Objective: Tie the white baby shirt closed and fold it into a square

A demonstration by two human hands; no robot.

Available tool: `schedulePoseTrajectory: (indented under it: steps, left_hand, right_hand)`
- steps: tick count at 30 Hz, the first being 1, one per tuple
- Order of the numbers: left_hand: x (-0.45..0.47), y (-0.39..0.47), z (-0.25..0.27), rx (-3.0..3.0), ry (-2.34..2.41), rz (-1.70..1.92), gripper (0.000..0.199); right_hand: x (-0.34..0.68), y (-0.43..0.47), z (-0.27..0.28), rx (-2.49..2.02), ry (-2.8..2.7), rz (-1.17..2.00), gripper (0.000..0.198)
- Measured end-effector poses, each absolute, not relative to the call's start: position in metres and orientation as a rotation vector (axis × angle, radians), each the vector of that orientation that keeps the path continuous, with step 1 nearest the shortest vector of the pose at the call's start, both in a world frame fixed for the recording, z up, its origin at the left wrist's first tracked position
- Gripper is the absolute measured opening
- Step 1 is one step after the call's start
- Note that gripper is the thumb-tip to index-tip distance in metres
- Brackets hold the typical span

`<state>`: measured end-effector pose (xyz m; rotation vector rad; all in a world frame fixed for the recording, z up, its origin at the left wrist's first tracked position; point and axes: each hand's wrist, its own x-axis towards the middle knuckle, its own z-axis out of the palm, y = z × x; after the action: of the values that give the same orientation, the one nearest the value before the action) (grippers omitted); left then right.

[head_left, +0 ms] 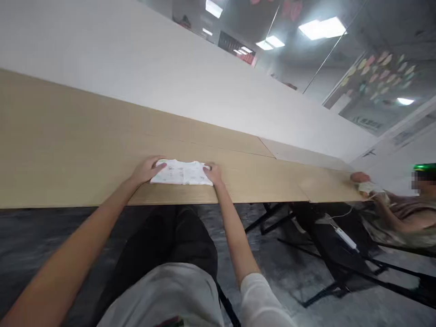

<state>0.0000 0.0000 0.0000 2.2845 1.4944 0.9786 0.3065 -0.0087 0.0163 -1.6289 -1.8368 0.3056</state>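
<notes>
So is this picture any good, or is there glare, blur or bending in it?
In the head view, bright lights glare at the top; in the same view, the colourful patches at upper right look smeared; also there, the folded white cloth between the left hand and right hand is clearer, though its print is too faint to read.

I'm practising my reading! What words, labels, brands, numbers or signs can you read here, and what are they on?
None can be read.
Dark and red panel, up top: pale marks, too blurred to read.
Pale marks, upper right: maybe lettering, too blurred.
Colourful paper-like shapes: too blurred to tell if there's writing.
White folded cloth: little prints, too small to tell if any are words.
</notes>
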Motion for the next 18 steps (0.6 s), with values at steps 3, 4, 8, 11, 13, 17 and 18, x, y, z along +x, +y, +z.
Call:
schedulePoseTrajectory:
  steps: [3, 4, 8, 11, 13, 17, 18]
  left_hand:
    - [0.001, -0.001, -0.002, 2.280, 1.483, 0.945, 0.074]
    - [0.001, -0.001, -0.002, 2.265, 1.482, 0.942, 0.074]
    - [0.001, -0.001, -0.003, 2.149, 1.499, 0.969, 0.071]
    - [0.001, -0.001, -0.003, 2.106, 1.538, 0.996, 0.068]
    - [0.002, -0.002, -0.002, 2.087, 1.558, 0.999, 0.064]
    - [0.004, -0.004, 0.002, 2.046, 1.601, 0.988, 0.058]
    - [0.004, -0.004, 0.003, 2.036, 1.610, 0.986, 0.057]
  right_hand:
    - [0.309, -0.006, 0.014, -1.658, -1.824, 0.327, 0.026]
    - [0.310, -0.005, 0.014, -1.662, -1.818, 0.334, 0.026]
    - [0.313, 0.001, 0.009, -1.657, -1.789, 0.361, 0.027]
    - [0.314, 0.004, 0.007, -1.663, -1.765, 0.365, 0.028]
    - [0.314, 0.004, 0.006, -1.663, -1.757, 0.363, 0.029]
    - [0.315, 0.005, 0.005, -1.641, -1.743, 0.360, 0.033]
    - [0.315, 0.006, 0.004, -1.635, -1.739, 0.364, 0.034]
